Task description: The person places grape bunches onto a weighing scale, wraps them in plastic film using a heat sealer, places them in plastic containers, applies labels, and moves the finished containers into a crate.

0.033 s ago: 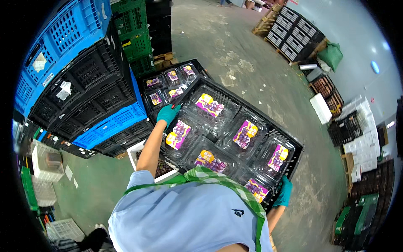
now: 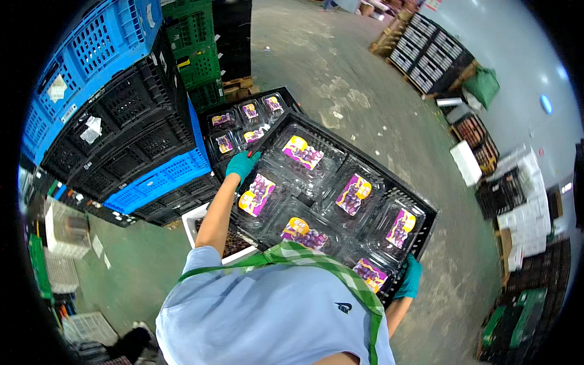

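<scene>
Both my hands wear teal gloves. My left hand [image 2: 242, 167] grips the left rim of a black plastic crate [image 2: 427, 223]; a small red spot shows by its fingertips. My right hand [image 2: 410, 277] is closed around the crate's near right corner, its fingers partly hidden. The crate lies slanted before my body and holds several clear plastic clamshell boxes [image 2: 398, 249] with purple and yellow labels picturing grapes. Just beyond its far left edge, lower down, another black crate [image 2: 291, 99] holds more such boxes. My green checked apron hides part of the crate's near edge.
Stacked black and blue crates [image 2: 125, 146] rise close on my left, with green crates [image 2: 196, 67] behind. Beneath my left arm stands a white box [image 2: 193, 226] of dark round fruit. Along the right wall are loaded pallets [image 2: 429, 55], a green sack [image 2: 483, 86] and white cartons [image 2: 528, 213].
</scene>
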